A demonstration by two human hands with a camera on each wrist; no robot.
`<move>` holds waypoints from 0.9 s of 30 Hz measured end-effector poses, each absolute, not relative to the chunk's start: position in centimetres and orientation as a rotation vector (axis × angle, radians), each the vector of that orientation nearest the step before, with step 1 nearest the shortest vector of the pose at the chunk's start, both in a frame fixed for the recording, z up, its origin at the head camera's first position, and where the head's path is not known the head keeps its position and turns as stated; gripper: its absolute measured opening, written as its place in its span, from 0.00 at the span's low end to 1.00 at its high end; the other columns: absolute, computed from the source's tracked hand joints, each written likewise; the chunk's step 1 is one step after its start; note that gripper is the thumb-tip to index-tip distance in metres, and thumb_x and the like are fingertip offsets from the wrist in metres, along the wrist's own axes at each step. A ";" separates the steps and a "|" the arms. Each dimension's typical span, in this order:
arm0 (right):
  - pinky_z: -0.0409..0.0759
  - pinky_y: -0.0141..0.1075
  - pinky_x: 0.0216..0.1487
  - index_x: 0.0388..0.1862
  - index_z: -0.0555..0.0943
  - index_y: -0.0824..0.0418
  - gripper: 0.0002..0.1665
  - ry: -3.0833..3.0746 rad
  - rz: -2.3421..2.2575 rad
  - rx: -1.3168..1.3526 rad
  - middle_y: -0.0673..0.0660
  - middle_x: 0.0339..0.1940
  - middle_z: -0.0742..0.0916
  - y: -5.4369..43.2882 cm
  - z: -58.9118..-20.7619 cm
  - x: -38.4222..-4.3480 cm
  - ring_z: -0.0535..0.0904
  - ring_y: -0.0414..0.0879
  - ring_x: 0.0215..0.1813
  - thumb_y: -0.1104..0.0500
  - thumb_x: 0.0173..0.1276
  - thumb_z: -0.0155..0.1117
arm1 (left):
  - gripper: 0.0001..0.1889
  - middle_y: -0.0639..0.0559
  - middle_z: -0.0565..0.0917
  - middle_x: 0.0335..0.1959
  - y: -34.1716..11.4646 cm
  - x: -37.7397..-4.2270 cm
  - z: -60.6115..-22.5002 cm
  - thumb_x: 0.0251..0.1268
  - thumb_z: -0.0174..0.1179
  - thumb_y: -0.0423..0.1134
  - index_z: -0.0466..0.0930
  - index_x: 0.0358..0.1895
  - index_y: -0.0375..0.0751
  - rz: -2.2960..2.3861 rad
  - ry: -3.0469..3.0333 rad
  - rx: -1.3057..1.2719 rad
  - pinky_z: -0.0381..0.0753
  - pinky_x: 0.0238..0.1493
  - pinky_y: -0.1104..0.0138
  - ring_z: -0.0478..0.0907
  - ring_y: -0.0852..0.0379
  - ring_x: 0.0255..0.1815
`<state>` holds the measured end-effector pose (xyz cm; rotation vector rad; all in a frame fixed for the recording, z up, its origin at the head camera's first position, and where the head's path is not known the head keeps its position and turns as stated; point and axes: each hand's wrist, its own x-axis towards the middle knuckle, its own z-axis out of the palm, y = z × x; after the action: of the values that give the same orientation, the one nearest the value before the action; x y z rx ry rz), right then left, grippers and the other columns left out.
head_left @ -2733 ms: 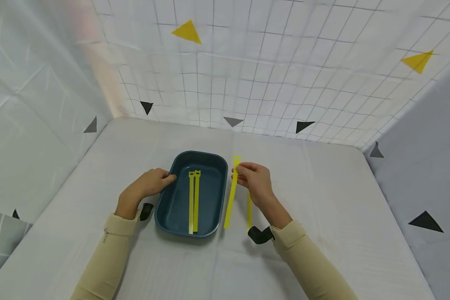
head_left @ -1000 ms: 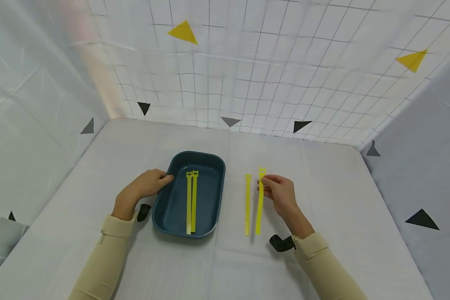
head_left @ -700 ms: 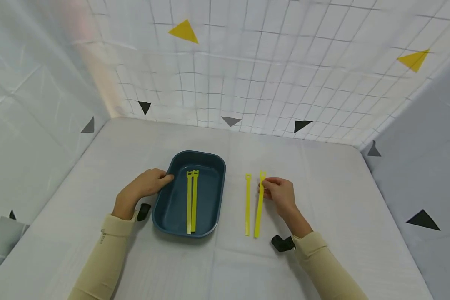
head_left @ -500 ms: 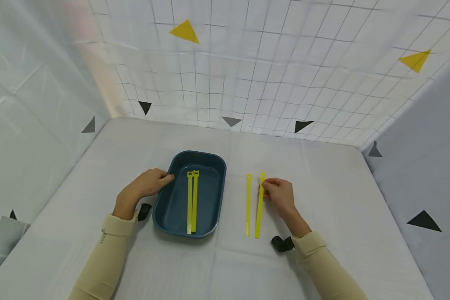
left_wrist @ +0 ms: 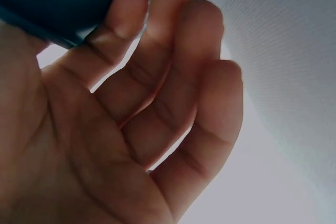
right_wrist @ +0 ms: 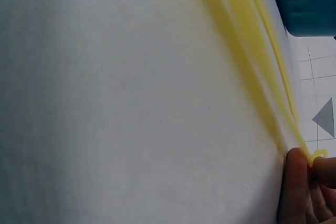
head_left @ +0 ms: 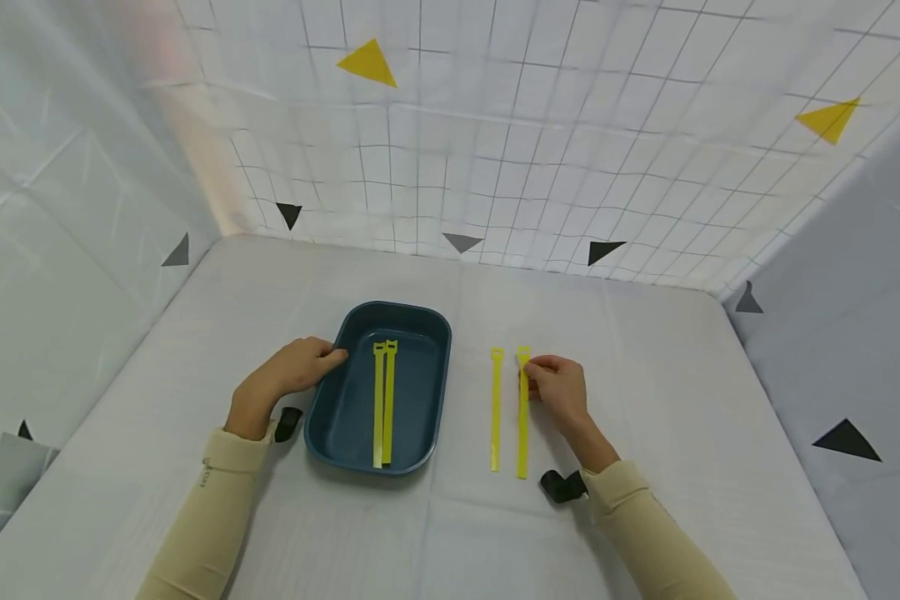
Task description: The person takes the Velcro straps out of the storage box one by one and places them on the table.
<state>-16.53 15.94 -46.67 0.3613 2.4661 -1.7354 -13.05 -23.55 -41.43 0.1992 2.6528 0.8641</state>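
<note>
A dark blue tray (head_left: 420, 400) rests on the table with two yellow hook-and-loop cable ties (head_left: 389, 417) side by side in it. My left hand (head_left: 296, 367) holds its left rim, thumb over the edge; the left wrist view shows the bent fingers (left_wrist: 199, 40) at the tray's outer side. To the right of the tray, one yellow cable tie (head_left: 496, 417) lies lengthwise on the cloth. My right hand (head_left: 560, 387) pinches another yellow cable tie (head_left: 523, 433) just below its slotted head, close over the cloth and nearly parallel to the first.
White cloth (head_left: 682, 400) covers the table. A gridded sheet (head_left: 540, 175) hangs along the back, and plain sheets close off both sides. Black wrist-camera mounts (head_left: 562, 487) stick out at both cuffs.
The right hand has carried its cable tie rightward from beside the tray, past the lying one, then lowered and straightened it alongside. The left hand stays on the tray's rim.
</note>
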 end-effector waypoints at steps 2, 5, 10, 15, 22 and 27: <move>0.80 0.32 0.28 0.49 0.83 0.69 0.14 2.499 -1.710 0.367 0.63 0.40 0.86 15.7 -46.7 -16.5 0.81 0.47 0.31 0.61 0.71 0.63 | 0.20 0.50 0.70 0.20 -23.6 -13.0 -41.4 0.78 0.47 0.47 0.71 0.25 0.40 0.864 2.654 0.198 0.68 0.28 0.62 0.68 0.54 0.23; 0.78 0.31 0.27 0.49 0.83 0.68 0.14 2.534 -1.673 0.379 0.62 0.39 0.85 15.4 -46.6 -16.5 0.79 0.48 0.31 0.60 0.70 0.63 | 0.20 0.50 0.70 0.20 -23.6 -13.0 -41.4 0.78 0.47 0.46 0.72 0.25 0.40 0.861 2.656 0.196 0.68 0.29 0.61 0.68 0.54 0.23; 0.78 0.31 0.27 0.48 0.84 0.68 0.14 2.548 -1.649 0.384 0.62 0.37 0.85 15.2 -46.5 -16.4 0.79 0.47 0.30 0.60 0.70 0.63 | 0.20 0.50 0.70 0.20 -23.6 -13.1 -41.5 0.78 0.47 0.46 0.72 0.25 0.40 0.856 2.652 0.192 0.67 0.29 0.61 0.68 0.54 0.23; 0.79 0.31 0.26 0.46 0.84 0.70 0.13 2.551 -1.641 0.366 0.62 0.33 0.85 15.4 -46.5 -16.4 0.79 0.46 0.27 0.61 0.70 0.63 | 0.20 0.51 0.70 0.20 -23.4 -13.1 -41.5 0.78 0.46 0.46 0.71 0.25 0.41 0.839 2.664 0.203 0.67 0.29 0.61 0.67 0.54 0.23; 0.80 0.32 0.26 0.46 0.83 0.71 0.12 2.535 -1.660 0.383 0.62 0.31 0.85 15.5 -46.3 -16.4 0.80 0.44 0.24 0.64 0.69 0.62 | 0.20 0.51 0.69 0.20 -23.5 -13.1 -41.4 0.78 0.46 0.45 0.70 0.24 0.41 0.836 2.682 0.226 0.66 0.30 0.61 0.66 0.54 0.22; 0.81 0.33 0.27 0.47 0.83 0.71 0.12 2.521 -1.669 0.389 0.63 0.33 0.85 15.5 -46.3 -16.3 0.81 0.45 0.25 0.64 0.69 0.62 | 0.20 0.51 0.69 0.20 -23.5 -13.0 -41.5 0.78 0.46 0.46 0.70 0.24 0.41 0.836 2.676 0.208 0.66 0.30 0.61 0.67 0.54 0.23</move>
<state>-16.26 15.48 -46.31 0.3889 2.5214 -1.6693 -13.04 -23.53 -41.52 0.2076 2.6759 0.8357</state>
